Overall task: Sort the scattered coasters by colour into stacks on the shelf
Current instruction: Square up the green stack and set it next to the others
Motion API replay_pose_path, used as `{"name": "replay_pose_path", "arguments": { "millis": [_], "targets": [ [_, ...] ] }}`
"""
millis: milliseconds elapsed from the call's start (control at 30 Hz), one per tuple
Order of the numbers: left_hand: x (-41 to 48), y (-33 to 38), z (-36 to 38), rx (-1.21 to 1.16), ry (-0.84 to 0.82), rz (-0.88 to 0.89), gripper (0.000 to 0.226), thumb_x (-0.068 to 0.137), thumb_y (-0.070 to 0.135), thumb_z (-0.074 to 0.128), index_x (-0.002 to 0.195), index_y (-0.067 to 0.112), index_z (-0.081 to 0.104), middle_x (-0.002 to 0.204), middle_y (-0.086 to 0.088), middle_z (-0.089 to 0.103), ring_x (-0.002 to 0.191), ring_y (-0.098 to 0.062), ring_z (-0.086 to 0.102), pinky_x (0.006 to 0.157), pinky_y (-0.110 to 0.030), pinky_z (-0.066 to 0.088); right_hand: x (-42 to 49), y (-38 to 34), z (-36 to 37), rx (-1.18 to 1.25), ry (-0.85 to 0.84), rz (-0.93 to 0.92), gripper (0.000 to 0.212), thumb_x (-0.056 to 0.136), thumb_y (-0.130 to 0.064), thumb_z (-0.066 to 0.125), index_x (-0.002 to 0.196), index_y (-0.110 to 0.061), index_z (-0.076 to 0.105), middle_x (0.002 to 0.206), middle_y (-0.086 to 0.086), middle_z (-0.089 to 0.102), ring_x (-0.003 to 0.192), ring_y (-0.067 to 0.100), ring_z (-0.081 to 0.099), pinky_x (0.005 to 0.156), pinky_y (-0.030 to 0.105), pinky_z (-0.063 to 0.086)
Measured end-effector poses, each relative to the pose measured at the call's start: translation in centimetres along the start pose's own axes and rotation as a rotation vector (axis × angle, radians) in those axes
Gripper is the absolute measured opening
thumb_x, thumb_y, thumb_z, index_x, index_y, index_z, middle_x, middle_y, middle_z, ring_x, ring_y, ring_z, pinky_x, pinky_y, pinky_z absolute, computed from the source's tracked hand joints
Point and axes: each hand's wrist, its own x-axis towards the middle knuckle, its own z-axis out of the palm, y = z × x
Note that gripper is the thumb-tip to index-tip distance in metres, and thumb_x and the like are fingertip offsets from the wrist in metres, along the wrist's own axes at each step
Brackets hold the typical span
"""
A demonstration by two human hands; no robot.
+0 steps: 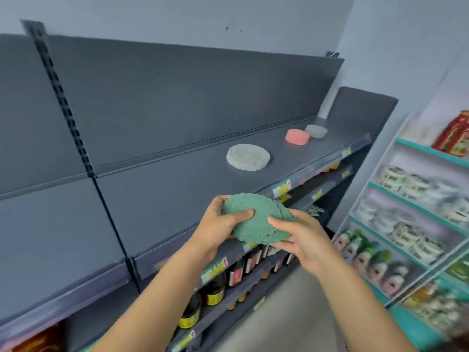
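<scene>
Both my hands hold a bundle of green scalloped coasters [256, 217] just above the front edge of the dark grey shelf [162, 199]. My left hand [218, 224] grips the bundle's left side with its thumb on top. My right hand [302, 237] pinches the right side, thumb on top as well. On the shelf beyond lie a white coaster stack [248, 157], a pink stack [297, 136] and a grey stack [316, 131] towards the far right end.
Below the shelf, lower shelves carry dark bottles [215, 288] and yellow price tags [281, 188]. A teal-edged rack [411, 199] with jars and packets stands to the right. A slotted upright [63, 97] divides the grey back panel.
</scene>
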Motion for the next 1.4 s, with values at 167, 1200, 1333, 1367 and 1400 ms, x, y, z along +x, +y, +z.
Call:
{"name": "replay_pose_path", "arguments": {
  "millis": [167,1200,1333,1367,1400],
  "targets": [
    [9.2,-1.3,8.4,0.092,-0.099,0.032,0.05,0.077,0.013,0.076,0.119,0.013,0.05,0.113,-0.003,0.065,0.098,-0.017,0.067,0.079,-0.029,0.058,6.4,-1.4,-8.9,-0.011,0.099,-0.07,0.027,0.079,-0.003,0.072,0.103,-0.015,0.065,0.098,0.008,0.074,0.09,0.024,0.072,0.069,0.033,0.06],
    [68.2,-1.3,50.3,0.48,0.443,0.431,0.057,0.071,-0.008,0.056,0.105,0.034,0.036,0.104,0.008,0.06,0.095,-0.01,0.058,0.078,-0.024,0.048,69.6,-20.5,-45.0,0.178,-0.06,-0.252,0.018,0.077,-0.029,0.058,0.086,-0.015,0.055,0.089,0.002,0.064,0.084,0.017,0.061,0.073,0.03,0.046],
    [70.6,-2.9,51.0,0.561,0.511,0.425,0.066,0.073,-0.001,0.065,0.124,0.026,0.034,0.119,0.008,0.048,0.103,-0.004,0.05,0.083,-0.014,0.041,72.5,-18.7,-44.6,0.154,-0.144,-0.233,0.037,0.088,-0.048,0.054,0.101,-0.013,0.058,0.104,0.006,0.066,0.093,0.016,0.065,0.08,0.03,0.052],
    [71.0,-3.1,51.1,0.59,0.507,0.441,0.068,0.072,-0.001,0.066,0.127,0.024,0.033,0.119,0.008,0.046,0.105,-0.003,0.047,0.083,-0.009,0.038,73.2,-18.3,-44.8,0.204,-0.149,-0.207,0.046,0.088,-0.055,0.05,0.103,-0.014,0.06,0.105,0.006,0.068,0.096,0.017,0.066,0.085,0.033,0.052],
    [71.3,-3.1,51.0,0.62,0.499,0.469,0.069,0.071,-0.001,0.067,0.127,0.023,0.034,0.119,0.008,0.045,0.107,-0.003,0.046,0.083,-0.004,0.035,73.8,-18.2,-45.1,0.278,-0.142,-0.173,0.052,0.087,-0.06,0.047,0.102,-0.014,0.063,0.104,0.006,0.069,0.097,0.018,0.066,0.089,0.036,0.052]
  ]
}}
